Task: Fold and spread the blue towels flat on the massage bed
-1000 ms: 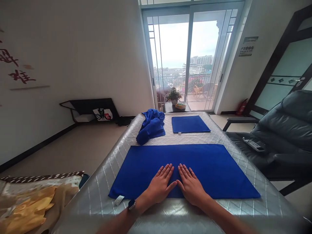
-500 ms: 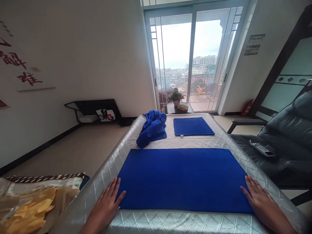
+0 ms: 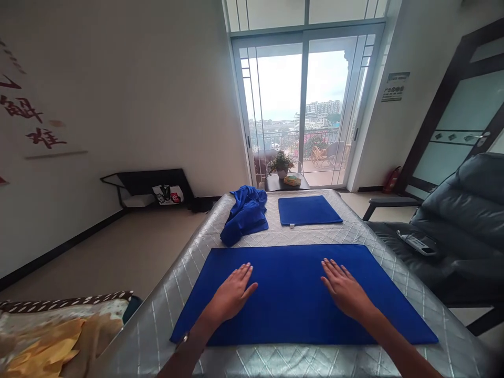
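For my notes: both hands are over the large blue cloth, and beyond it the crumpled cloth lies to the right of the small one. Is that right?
Not quite: the head view shows the crumpled cloth to the left of the small cloth, not the right. The left hand and right hand are over the large cloth, and the other two lie beyond it.

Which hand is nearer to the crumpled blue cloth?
Left. The left hand is on the near side of the crumpled blue cloth; the right hand is farther off, to its right.
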Tool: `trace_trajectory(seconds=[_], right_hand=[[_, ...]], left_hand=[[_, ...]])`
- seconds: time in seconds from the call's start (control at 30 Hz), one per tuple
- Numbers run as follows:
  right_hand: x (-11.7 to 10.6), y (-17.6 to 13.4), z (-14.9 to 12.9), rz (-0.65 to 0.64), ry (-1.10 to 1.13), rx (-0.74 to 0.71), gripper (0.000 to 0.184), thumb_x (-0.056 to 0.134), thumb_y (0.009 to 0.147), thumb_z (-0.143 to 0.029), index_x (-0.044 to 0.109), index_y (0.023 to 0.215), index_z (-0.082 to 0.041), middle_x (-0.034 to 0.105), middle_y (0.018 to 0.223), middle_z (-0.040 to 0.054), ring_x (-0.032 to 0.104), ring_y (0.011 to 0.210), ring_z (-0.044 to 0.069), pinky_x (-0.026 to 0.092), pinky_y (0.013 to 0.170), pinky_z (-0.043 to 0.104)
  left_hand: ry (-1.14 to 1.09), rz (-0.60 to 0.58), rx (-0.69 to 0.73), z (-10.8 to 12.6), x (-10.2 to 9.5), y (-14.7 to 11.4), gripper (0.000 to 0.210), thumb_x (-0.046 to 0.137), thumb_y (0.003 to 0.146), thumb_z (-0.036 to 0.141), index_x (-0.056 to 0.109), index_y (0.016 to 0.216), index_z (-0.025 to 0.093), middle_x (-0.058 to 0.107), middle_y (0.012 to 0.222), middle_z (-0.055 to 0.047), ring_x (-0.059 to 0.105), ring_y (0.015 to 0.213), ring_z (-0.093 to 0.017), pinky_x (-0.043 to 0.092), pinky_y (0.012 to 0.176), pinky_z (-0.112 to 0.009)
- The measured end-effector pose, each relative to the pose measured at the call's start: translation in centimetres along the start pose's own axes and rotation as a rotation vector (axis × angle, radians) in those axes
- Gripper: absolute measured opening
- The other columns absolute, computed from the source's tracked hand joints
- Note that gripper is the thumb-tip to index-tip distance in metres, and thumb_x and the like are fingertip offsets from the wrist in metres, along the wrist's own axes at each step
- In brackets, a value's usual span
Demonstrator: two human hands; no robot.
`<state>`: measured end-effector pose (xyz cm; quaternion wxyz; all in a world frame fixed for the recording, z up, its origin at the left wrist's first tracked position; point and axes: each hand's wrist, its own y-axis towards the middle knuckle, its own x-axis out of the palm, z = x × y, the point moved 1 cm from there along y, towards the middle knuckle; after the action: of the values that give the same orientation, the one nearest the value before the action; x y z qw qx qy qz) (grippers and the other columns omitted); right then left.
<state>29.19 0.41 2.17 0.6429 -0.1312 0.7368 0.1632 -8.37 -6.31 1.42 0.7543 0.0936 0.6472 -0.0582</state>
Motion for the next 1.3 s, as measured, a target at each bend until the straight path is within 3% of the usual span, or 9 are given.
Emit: trace_trajectory(seconds=[0.17, 0.3, 0.43, 0.57, 0.67, 0.77, 0.87, 1.07, 1.3], right_hand=[[-0.1, 7.7, -8.4, -0.111, 0.066, -0.099, 0.062, 0.021, 0.102, -0.033, 0.031, 0.157, -0.008, 0.026, 0.164, 0.0097, 0.019, 0.153, 0.021, 0.016, 0.125, 0.042], [1.8, 10.2, -8.9, -0.098, 0.085, -0.015, 0.063, 0.021, 0.102, -0.034, 0.028, 0.158, -0.008, 0.024, 0.165, 0.0094, 0.018, 0.153, 0.021, 0.013, 0.125, 0.041], [2.7, 9.5, -4.3, -0.069, 0.063, 0.006, 0.065, 0.016, 0.103, -0.044, 0.027, 0.159, -0.013, 0.024, 0.165, 0.0056, 0.017, 0.153, 0.019, 0.011, 0.125, 0.041], [2.7, 7.2, 6.4, -0.049, -0.033, 0.15, 0.065, 0.02, 0.101, -0.043, 0.029, 0.159, -0.015, 0.025, 0.165, 0.0061, 0.019, 0.153, 0.021, 0.014, 0.124, 0.043], [3.3, 5.7, 15.1, 0.017, -0.11, 0.277, 0.067, 0.019, 0.098, -0.038, 0.033, 0.156, -0.007, 0.029, 0.163, 0.0131, 0.023, 0.152, 0.025, 0.022, 0.122, 0.049], [4.6, 5.0, 20.2, 0.071, -0.115, 0.332, 0.07, 0.016, 0.098, -0.039, 0.033, 0.156, -0.004, 0.03, 0.162, 0.0151, 0.026, 0.151, 0.025, 0.026, 0.122, 0.047], [5.9, 4.9, 21.7, 0.1, -0.105, 0.326, 0.073, 0.013, 0.098, -0.043, 0.032, 0.156, -0.004, 0.029, 0.163, 0.0138, 0.025, 0.151, 0.025, 0.024, 0.123, 0.047], [7.0, 5.2, 22.4, 0.15, -0.051, 0.284, 0.075, 0.015, 0.096, -0.046, 0.036, 0.154, -0.003, 0.033, 0.161, 0.0153, 0.029, 0.15, 0.028, 0.027, 0.121, 0.051], [5.9, 5.4, 22.0, 0.134, -0.035, 0.345, 0.076, 0.016, 0.094, -0.046, 0.038, 0.153, -0.003, 0.037, 0.16, 0.0141, 0.032, 0.148, 0.027, 0.028, 0.121, 0.049]], left_hand=[[-0.032, 0.106, 0.201, 8.2, 0.9, 10.7, 0.06, 0.02, 0.107, 0.049, 0.04, 0.153, 0.017, 0.039, 0.16, -0.012, 0.031, 0.15, -0.023, 0.03, 0.123, -0.045], [-0.025, 0.145, 0.086, 8.3, 3.3, 13.7, 0.057, 0.022, 0.107, 0.046, 0.039, 0.154, 0.019, 0.043, 0.157, -0.013, 0.035, 0.148, -0.026, 0.032, 0.121, -0.05], [-0.004, 0.096, 0.001, 3.7, 4.1, 12.3, 0.063, 0.022, 0.105, 0.054, 0.035, 0.156, 0.019, 0.037, 0.161, -0.01, 0.029, 0.151, -0.025, 0.026, 0.124, -0.048], [0.04, 0.07, -0.169, -4.2, 3.0, 9.1, 0.065, 0.023, 0.105, 0.054, 0.033, 0.157, 0.017, 0.032, 0.163, -0.01, 0.027, 0.151, -0.026, 0.024, 0.124, -0.049], [0.076, 0.091, -0.271, -10.2, 2.6, 6.5, 0.065, 0.025, 0.104, 0.052, 0.033, 0.157, 0.015, 0.034, 0.162, -0.012, 0.029, 0.151, -0.027, 0.025, 0.123, -0.051], [0.096, 0.114, -0.322, -14.1, 3.1, 4.9, 0.063, 0.025, 0.105, 0.049, 0.034, 0.156, 0.013, 0.035, 0.161, -0.014, 0.029, 0.151, -0.028, 0.025, 0.123, -0.052], [0.09, 0.133, -0.357, -15.3, 3.7, 4.6, 0.063, 0.026, 0.104, 0.05, 0.034, 0.156, 0.015, 0.034, 0.162, -0.012, 0.027, 0.151, -0.029, 0.024, 0.123, -0.053], [0.062, 0.114, -0.389, -14.9, 3.3, 4.9, 0.067, 0.023, 0.104, 0.054, 0.031, 0.157, 0.014, 0.033, 0.163, -0.011, 0.024, 0.152, -0.027, 0.02, 0.125, -0.05], [0.06, 0.119, -0.412, -14.2, 2.7, 5.1, 0.065, 0.026, 0.104, 0.052, 0.033, 0.157, 0.015, 0.032, 0.163, -0.012, 0.025, 0.152, -0.028, 0.022, 0.124, -0.052]])
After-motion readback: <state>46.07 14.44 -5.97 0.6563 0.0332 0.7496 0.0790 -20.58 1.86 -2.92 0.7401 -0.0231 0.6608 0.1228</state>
